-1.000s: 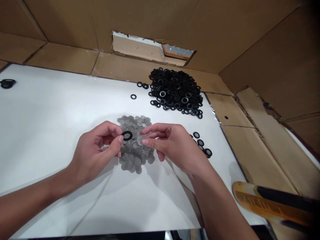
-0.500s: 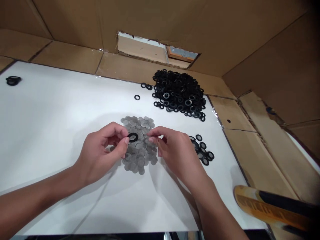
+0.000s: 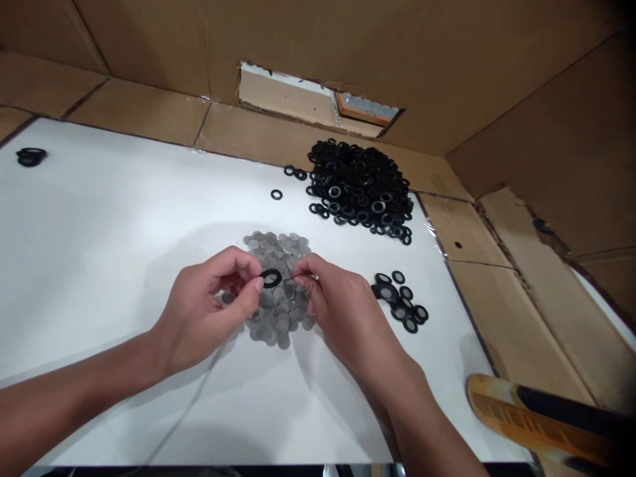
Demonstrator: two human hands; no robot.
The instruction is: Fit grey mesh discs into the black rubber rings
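Note:
My left hand pinches a black rubber ring between thumb and forefinger, holding it just above a heap of small grey mesh discs on the white sheet. My right hand is closed in a pinch right beside the ring, fingertips down at the top of the grey heap; what it holds is hidden. A big pile of black rings lies at the back, right of centre.
A small group of black rings lies right of my right hand. Loose rings sit near the big pile, and a few more at the far left. Cardboard walls surround the sheet. An orange and black tool lies at the lower right.
My right hand has closed its fingers and dropped towards the grey discs, close to the ring. The left hand keeps the ring; the view has shifted slightly.

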